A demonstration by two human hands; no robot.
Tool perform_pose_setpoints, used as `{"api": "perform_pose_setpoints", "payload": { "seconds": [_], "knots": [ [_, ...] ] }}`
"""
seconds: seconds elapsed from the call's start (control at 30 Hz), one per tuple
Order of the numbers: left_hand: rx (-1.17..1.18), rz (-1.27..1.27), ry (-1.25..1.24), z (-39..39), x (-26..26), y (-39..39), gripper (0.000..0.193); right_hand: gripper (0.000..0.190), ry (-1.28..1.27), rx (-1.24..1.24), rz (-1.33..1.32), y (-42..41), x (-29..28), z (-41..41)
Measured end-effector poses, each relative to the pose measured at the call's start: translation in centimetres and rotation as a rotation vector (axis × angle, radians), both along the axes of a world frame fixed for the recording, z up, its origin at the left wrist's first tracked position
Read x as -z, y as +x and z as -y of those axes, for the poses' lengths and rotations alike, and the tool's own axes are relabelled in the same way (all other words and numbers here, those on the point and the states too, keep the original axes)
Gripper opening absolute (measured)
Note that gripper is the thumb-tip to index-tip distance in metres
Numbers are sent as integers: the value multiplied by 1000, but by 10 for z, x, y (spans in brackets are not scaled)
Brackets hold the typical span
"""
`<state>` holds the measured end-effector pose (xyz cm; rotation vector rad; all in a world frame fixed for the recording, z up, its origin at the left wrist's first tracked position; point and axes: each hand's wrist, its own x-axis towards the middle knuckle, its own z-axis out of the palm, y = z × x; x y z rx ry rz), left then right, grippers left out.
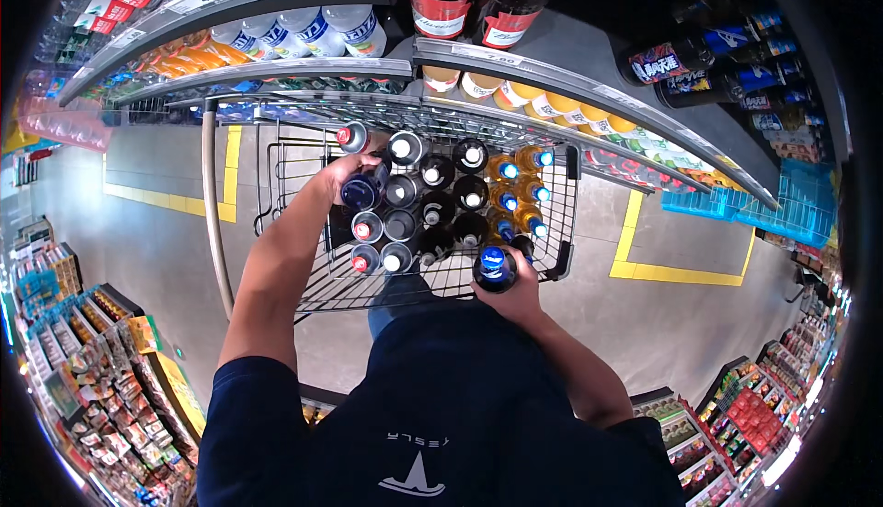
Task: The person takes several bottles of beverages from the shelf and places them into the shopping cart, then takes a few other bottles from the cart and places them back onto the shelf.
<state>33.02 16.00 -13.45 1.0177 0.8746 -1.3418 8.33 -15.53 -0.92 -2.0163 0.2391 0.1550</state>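
Note:
My left hand [346, 170] grips a dark bottle [363, 191] with a dark blue end over the left part of a wire shopping cart [324, 298]. At the cart's near right side, my right hand [522, 286] is closed around a dark bottle with a blue cap [492, 267]. Rows of upright bottles stand between the hands. Beside the left hand are a red-capped bottle [353, 136] and a white-capped bottle [405, 148]. Dark bottles [472, 192] fill the middle, and amber bottles with blue caps [532, 188] stand at the right.
Beyond the cart, a drinks shelf [524, 58] holds large red-labelled beer bottles [439, 7], clear soda bottles [355, 31] and orange drinks [552, 107]. Blue crates [790, 196] stand at right. The cart handle [214, 203] is left. Packaged-goods displays [117, 396] lie behind me.

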Motion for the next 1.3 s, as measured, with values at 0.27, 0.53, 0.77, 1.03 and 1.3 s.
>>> {"api": "perform_pose_setpoints", "payload": {
  "seconds": [0.27,0.53,0.77,1.03,1.3],
  "knots": [
    [83,35,43,9,13,-13,36,67,-23,16,-54,-3,2,3],
    [35,31,-15,-13,-44,-23,26,67,43,-12,-72,-2,6,2],
    [70,55,-80,-31,-98,-26,40,66,14,-12,-71,-3,13,5],
    [257,211,87,-53,-123,30,36,67,23,-4,-107,0,5,6],
    [1781,873,748,15,-133,70,44,68,7,-7,-18,-15,23,5]
  ]
}}
